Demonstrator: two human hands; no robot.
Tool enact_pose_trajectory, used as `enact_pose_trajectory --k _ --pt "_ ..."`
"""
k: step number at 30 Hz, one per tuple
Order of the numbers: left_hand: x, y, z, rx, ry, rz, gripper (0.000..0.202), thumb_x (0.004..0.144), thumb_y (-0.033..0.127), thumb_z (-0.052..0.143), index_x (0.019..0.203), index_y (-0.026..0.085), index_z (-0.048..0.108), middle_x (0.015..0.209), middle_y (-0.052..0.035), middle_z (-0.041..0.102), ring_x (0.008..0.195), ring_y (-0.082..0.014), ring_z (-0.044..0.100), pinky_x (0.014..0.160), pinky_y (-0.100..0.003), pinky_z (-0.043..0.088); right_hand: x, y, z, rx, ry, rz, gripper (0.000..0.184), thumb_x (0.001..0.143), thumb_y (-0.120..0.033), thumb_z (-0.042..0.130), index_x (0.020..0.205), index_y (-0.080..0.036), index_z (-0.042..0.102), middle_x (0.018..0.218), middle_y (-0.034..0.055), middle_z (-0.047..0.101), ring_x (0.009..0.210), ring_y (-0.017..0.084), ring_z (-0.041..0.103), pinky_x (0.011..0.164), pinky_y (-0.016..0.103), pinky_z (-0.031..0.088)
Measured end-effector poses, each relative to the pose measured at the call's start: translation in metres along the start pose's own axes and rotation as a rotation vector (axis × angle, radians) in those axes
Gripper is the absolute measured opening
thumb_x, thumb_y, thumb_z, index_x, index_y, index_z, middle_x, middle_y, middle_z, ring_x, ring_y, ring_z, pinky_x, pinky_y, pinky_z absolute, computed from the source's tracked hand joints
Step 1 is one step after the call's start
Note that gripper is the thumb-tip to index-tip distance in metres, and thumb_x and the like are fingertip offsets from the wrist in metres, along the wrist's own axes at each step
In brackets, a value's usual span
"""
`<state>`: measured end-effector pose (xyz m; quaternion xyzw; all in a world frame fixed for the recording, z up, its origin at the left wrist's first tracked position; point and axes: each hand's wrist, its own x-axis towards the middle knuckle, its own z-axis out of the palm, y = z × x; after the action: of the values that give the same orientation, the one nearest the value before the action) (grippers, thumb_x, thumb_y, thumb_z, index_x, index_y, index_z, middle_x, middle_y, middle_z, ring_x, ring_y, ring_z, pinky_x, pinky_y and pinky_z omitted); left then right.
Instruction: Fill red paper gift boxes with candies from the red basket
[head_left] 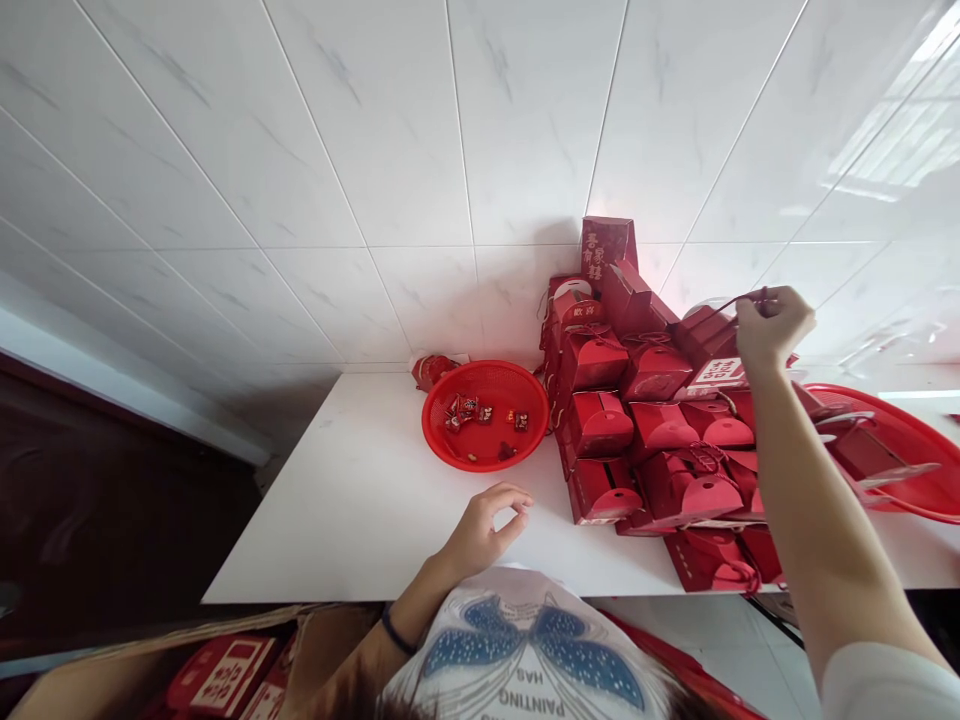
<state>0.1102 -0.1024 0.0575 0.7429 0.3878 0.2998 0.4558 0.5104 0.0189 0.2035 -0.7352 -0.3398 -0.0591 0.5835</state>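
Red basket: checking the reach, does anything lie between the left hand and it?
Nothing visible: only bare white table separates the left hand from the red basket; the red boxes stand off to the side.

Rt edge cuts red tray (911, 432); basket (433, 428) bits (469, 410) too small to ID.

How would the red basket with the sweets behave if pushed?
Probably slides easily: thin mesh plastic basket on a smooth white table. Wide and shallow, so unlikely to tip. The few wrapped sweets likely shift about.
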Motion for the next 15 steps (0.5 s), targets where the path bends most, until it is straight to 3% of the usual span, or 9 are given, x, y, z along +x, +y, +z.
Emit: enact_pose_trajectory --k 3,10,15 --pt "0.000 0.000 0.000 0.004 -0.013 -0.014 0.018 0.088 0.028 0.056 0.094 0.019 0.071 0.100 -0.0090 0.074 0.097 -0.0213 0.069 0.068 -0.027 0.055 -0.001 -0.010 -0.009 -0.027 0.045 -0.018 0.022 0.068 -0.004 0.058 0.061 -0.021 0.047 0.048 -0.0083 0.040 0.049 0.011 0.039 0.056 0.027 0.033" --pt "0.000 -0.006 0.000 0.010 0.000 0.003 0.017 0.088 0.025 0.056 0.094 0.019 0.071 0.098 -0.0082 0.074 0.095 -0.0205 0.069 0.077 -0.029 0.056 0.001 -0.016 -0.029 0.024 0.255 -0.069 0.024 0.066 0.001 0.054 0.060 -0.021 0.045 0.053 -0.0064 0.039 0.052 0.011 0.040 0.058 0.030 0.035" --pt "0.001 -0.008 0.000 0.015 -0.008 0.008 0.017 0.088 0.024 0.057 0.094 0.019 0.072 0.097 -0.0071 0.074 0.093 -0.0192 0.070 0.083 -0.030 0.056 -0.006 -0.005 -0.025 -0.004 0.169 -0.048 0.018 0.066 -0.003 0.055 0.064 -0.019 0.049 0.052 -0.0069 0.041 0.050 0.010 0.039 0.055 0.028 0.033"
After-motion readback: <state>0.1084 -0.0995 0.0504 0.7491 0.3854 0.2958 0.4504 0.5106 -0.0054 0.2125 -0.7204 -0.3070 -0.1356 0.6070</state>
